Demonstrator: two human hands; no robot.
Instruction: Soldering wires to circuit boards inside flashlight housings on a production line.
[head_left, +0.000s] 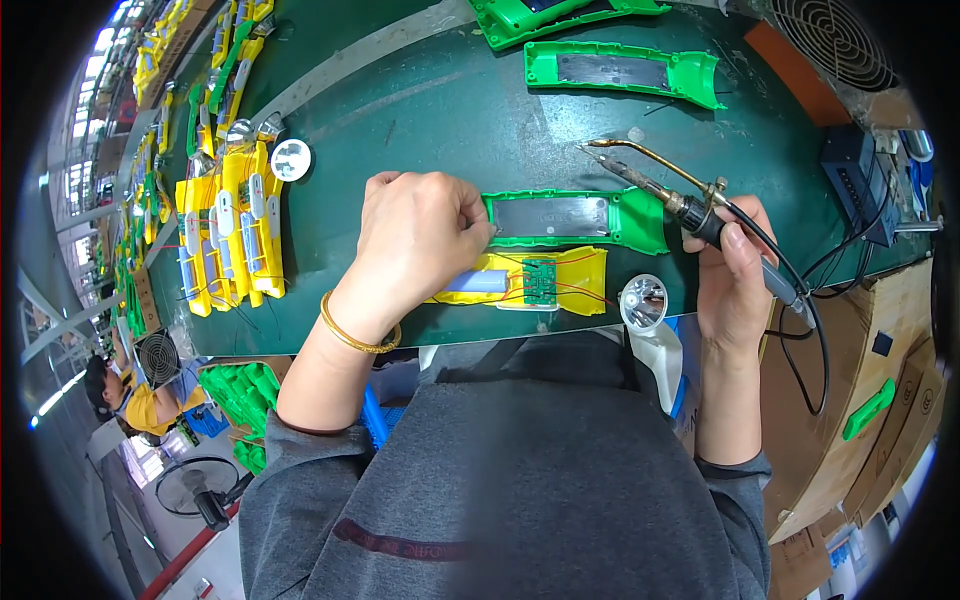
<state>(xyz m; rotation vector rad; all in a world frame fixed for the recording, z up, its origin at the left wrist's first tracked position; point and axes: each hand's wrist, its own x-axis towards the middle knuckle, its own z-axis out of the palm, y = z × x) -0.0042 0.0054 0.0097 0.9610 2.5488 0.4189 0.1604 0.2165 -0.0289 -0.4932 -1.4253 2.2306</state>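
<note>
In my right hand (735, 275) is a soldering iron (688, 212) with a thin brass tube along it, its tip pointing up and left above the bench. My left hand (420, 230) is closed, fingertips pinched at the left end of a green plastic shell (640, 218) with a dark panel inside. Whatever those fingers hold is hidden. Just nearer lies a yellow shell half (590, 280) with a blue cylindrical battery (480, 281), a green circuit board (540, 282) and red wires, partly under my left hand. A silver lamp reflector (643, 303) sits to its right, at the bench's edge.
Several wired yellow shells (235, 230) are grouped on the left, beside another reflector (291, 160). Another green shell (620, 72) lies at the back. On the right stand a blue box (858, 180) with cables and a cardboard box (830, 400). A co-worker (150, 400) is far left.
</note>
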